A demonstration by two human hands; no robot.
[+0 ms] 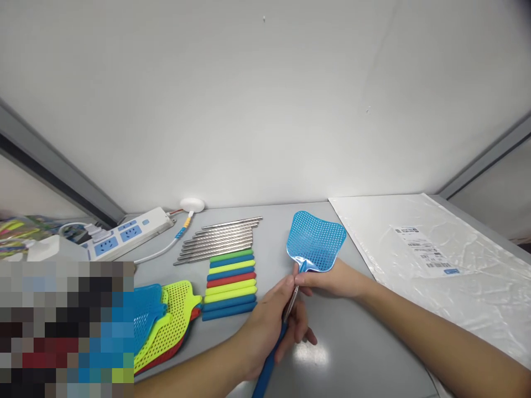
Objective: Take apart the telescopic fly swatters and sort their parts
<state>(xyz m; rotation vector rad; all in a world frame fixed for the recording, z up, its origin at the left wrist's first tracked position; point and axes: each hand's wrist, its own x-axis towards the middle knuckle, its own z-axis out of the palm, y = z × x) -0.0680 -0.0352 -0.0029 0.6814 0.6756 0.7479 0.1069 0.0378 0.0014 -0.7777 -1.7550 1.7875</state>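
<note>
A blue fly swatter (316,241) is held between both hands, its perforated head tilted up and its blue handle pointing down toward me. My left hand (277,309) is closed round the metal rod just above the handle. My right hand (327,276) pinches the neck where the rod meets the head, partly hidden behind the head. Left of my hands lies a row of coloured handle grips (230,284) in blue, yellow, red and green. Behind them several silver metal rods (218,240) lie side by side. Yellow, blue and red swatter heads (176,315) are stacked at the lower left.
A white power strip (136,229) with plugs lies at the left back, near a round white device (192,205) with a cable. On the right a white plastic mailer (385,249) with labels covers the table. A pale wall panel closes off the back. The lower left corner is pixelated.
</note>
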